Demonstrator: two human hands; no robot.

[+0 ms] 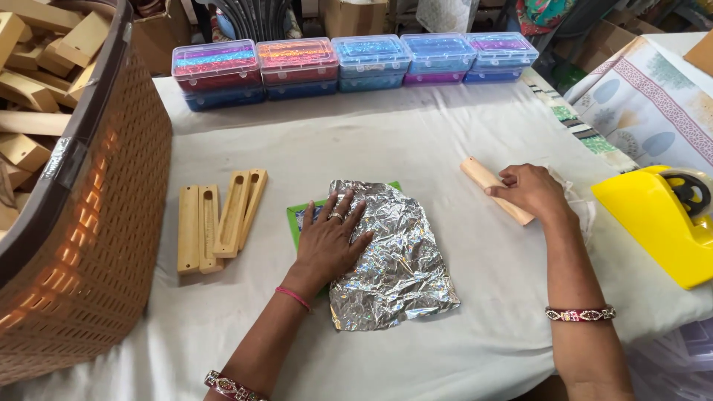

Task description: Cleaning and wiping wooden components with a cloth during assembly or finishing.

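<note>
Foil (397, 260): lay crinkled at table centre.
Left hand (327, 241): pressed flat, open, on foil.
Right hand (529, 191): at 3 o'clock, gripped stick (483, 178).

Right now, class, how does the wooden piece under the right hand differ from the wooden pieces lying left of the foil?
The held piece is single; the left pieces are four, in two pairs. The right hand covers the held piece; nothing touches the left pieces. The left pieces show slots; the held piece shows none here. All are pale wood on the white cloth.
</note>
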